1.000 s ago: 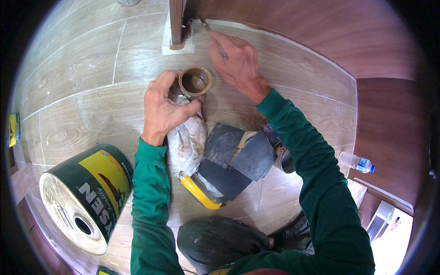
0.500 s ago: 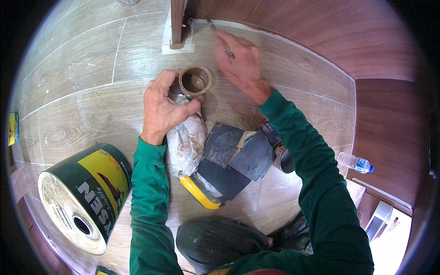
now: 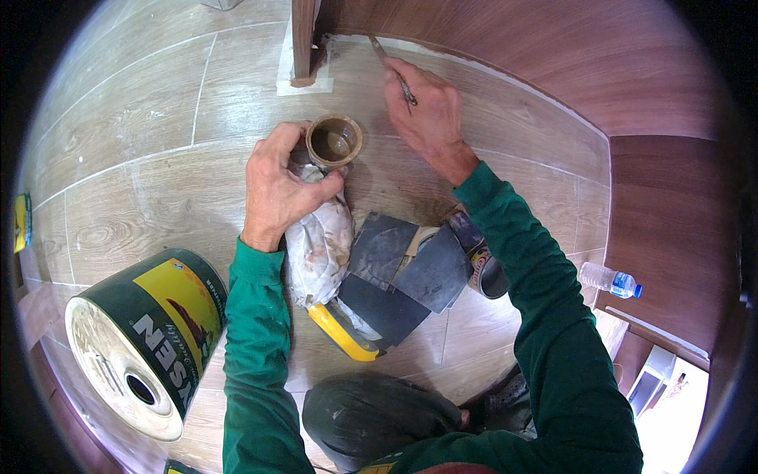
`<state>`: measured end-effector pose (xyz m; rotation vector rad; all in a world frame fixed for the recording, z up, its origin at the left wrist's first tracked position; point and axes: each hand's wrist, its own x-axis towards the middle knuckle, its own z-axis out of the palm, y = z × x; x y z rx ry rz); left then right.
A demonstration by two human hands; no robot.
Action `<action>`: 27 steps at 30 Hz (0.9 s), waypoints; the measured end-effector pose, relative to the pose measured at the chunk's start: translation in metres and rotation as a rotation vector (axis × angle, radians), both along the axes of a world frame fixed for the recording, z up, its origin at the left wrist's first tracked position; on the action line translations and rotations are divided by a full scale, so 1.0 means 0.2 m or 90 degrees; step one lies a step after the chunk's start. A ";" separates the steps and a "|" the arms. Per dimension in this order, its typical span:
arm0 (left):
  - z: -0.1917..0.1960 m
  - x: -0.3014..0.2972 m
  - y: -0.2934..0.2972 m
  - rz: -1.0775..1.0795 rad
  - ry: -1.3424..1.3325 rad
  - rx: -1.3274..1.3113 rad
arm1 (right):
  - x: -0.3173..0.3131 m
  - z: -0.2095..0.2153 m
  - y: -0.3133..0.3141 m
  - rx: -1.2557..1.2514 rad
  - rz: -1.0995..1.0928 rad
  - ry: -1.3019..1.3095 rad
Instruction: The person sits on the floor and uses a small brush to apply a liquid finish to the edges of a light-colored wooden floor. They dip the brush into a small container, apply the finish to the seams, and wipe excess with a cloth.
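My left hand [image 3: 286, 183] is closed around a small brown-stained cup [image 3: 335, 118], thumb on the near side and fingers on the far left. Some brown liquid shows in the bottom of the cup. A crumpled, stained white rag [image 3: 318, 249] lies just below that hand. Farther up and to the right, my right hand [image 3: 429, 107] grips a thin paintbrush [image 3: 377, 47]. Its tip reaches the seam where the brown wood panel [image 3: 505, 63] meets the floor, along a strip of white tape [image 3: 450, 54].
Dark sandpaper sheets [image 3: 434, 272] and a yellow-handled tool [image 3: 341, 336] lie near my knee, beside an open tin [image 3: 491, 278]. A large green-and-yellow can [image 3: 142, 347] is at left, a water bottle [image 3: 608, 280] at right. A wooden post [image 3: 303, 43] stands ahead on taped floor.
My right hand and the paintbrush have moved slightly right along the seam. The left hand with the cup has stayed nearly in place.
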<state>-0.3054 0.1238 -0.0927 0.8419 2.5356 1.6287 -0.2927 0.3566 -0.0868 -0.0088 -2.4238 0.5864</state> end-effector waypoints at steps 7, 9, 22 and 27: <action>0.01 0.00 0.00 0.001 -0.007 0.001 | 0.02 0.00 0.01 0.009 -0.033 -0.024; 0.02 0.00 0.01 0.000 -0.011 0.005 | 0.03 0.01 0.01 0.018 -0.033 -0.026; 0.00 0.00 0.02 0.001 -0.006 0.039 | -0.07 0.00 -0.11 0.028 0.069 0.024; 0.00 0.00 0.00 -0.002 0.010 -0.020 | -0.11 -0.01 -0.16 0.025 0.090 0.043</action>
